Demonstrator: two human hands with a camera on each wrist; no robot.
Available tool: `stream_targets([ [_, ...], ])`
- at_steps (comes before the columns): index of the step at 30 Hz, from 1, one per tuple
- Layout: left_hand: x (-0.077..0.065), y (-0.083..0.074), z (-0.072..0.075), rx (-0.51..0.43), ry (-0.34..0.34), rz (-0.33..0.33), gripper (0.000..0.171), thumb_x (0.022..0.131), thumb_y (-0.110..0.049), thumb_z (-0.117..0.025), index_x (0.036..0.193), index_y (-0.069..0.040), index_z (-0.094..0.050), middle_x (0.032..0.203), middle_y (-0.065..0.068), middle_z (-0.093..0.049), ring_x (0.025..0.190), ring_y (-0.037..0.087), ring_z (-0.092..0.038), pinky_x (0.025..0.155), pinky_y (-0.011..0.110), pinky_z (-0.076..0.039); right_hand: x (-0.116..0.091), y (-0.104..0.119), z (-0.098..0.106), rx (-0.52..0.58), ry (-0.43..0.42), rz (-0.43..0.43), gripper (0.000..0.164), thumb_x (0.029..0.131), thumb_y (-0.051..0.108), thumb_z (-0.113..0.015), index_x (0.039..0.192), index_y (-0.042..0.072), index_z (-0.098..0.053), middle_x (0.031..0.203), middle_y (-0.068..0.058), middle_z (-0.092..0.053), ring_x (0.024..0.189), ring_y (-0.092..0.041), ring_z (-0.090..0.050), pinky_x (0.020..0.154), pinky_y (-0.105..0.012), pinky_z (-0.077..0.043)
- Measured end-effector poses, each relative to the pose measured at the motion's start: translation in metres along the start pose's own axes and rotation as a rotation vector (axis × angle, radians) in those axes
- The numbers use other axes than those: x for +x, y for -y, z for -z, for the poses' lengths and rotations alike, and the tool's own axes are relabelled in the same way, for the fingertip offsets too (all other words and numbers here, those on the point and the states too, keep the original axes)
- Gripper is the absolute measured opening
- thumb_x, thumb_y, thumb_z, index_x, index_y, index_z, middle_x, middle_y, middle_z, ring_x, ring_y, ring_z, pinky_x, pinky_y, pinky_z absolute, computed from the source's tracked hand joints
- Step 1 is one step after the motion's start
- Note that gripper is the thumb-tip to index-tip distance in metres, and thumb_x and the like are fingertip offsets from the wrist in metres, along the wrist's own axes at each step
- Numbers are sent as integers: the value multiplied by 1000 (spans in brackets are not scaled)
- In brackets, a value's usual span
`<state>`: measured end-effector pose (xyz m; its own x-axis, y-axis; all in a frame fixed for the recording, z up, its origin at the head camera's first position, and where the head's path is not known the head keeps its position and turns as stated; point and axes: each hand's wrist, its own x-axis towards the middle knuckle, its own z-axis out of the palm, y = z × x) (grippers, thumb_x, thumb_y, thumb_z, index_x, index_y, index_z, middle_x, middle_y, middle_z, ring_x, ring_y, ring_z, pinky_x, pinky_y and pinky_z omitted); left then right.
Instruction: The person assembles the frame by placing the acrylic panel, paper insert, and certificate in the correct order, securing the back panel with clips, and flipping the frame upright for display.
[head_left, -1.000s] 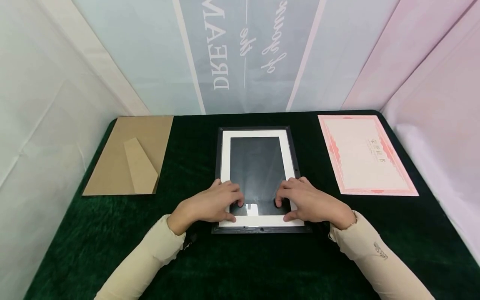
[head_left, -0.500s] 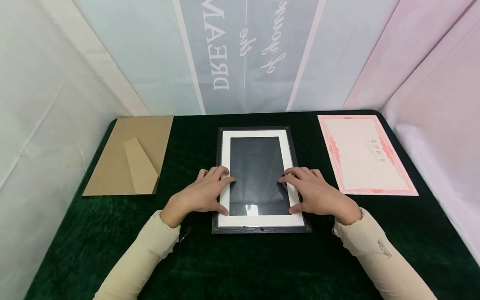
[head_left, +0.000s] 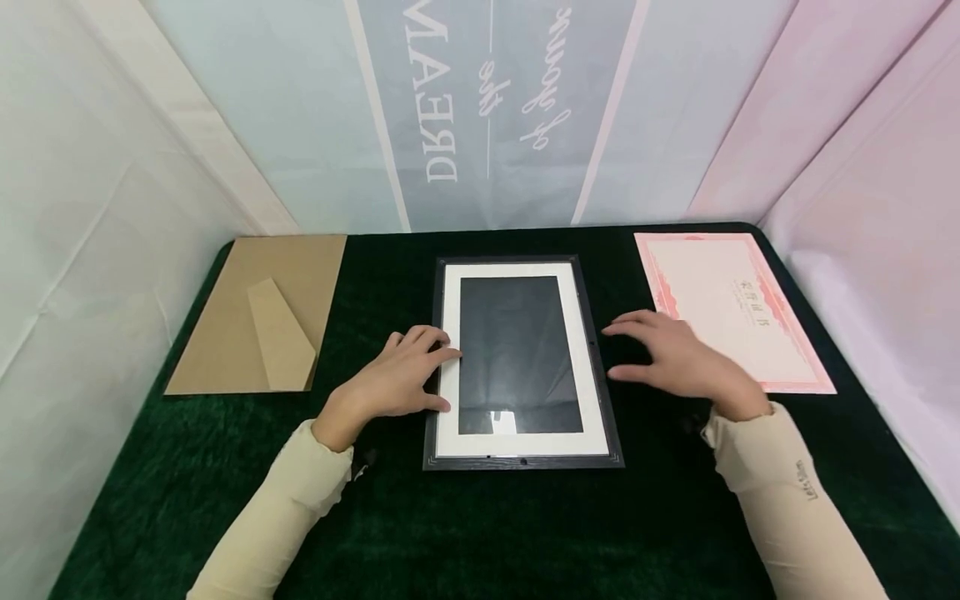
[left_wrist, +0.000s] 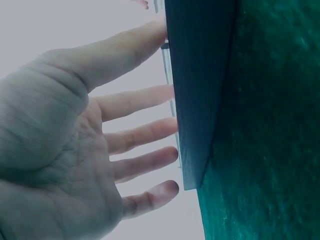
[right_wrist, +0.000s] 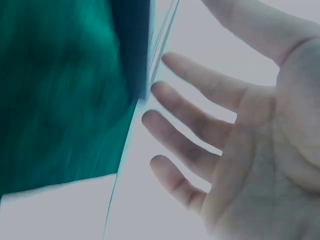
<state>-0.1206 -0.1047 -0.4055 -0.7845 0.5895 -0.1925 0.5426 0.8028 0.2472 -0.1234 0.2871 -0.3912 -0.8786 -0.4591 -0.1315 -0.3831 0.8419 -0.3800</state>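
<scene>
Head view faces forward and down; close-in wrist views share the frame.

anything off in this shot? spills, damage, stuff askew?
No spill or damage visible. Two oddities: the pink-bordered certificate, right of the picture frame, lies with its title turned sideways; backdrop lettering runs sideways too.

Your left hand reaches inward, fingers spread and lightly bent, thumb standing clear! Well across from it, your right hand matches that loose spread, while your left forearm and right forearm slant inward.
</scene>
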Motion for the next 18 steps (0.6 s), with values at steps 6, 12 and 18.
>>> stream_targets([
  [6, 0, 2, -1, 3, 21, 26, 70, 80, -47, -81, 140, -18, -58, 146, 6, -45, 138, 27, -34, 106, 47, -37, -14, -63, 22, 136, -27, -251, 72, 96, 45, -63, 146, -3, -42, 150, -35, -34, 136, -54, -33, 106, -71, -30],
  [12, 0, 3, -2, -2, 18, 36, 70, 80, -46, -81, 140, -19, -57, 146, 5, -45, 139, 27, -33, 110, 49, -37, -39, -120, 33, 126, -68, -501, 90, 97, 55, -55, 150, -11, -26, 148, -44, -25, 131, -60, -30, 101, -72, -29],
  [18, -1, 1, -1, -14, 23, 42, 70, 81, -46, -81, 140, -19, -57, 147, 5, -44, 139, 27, -32, 112, 50, -36, -66, -154, 34, 72, -29, -698, 103, 92, 61, -58, 148, -16, -19, 139, -50, -25, 118, -64, -29, 94, -74, -32],
])
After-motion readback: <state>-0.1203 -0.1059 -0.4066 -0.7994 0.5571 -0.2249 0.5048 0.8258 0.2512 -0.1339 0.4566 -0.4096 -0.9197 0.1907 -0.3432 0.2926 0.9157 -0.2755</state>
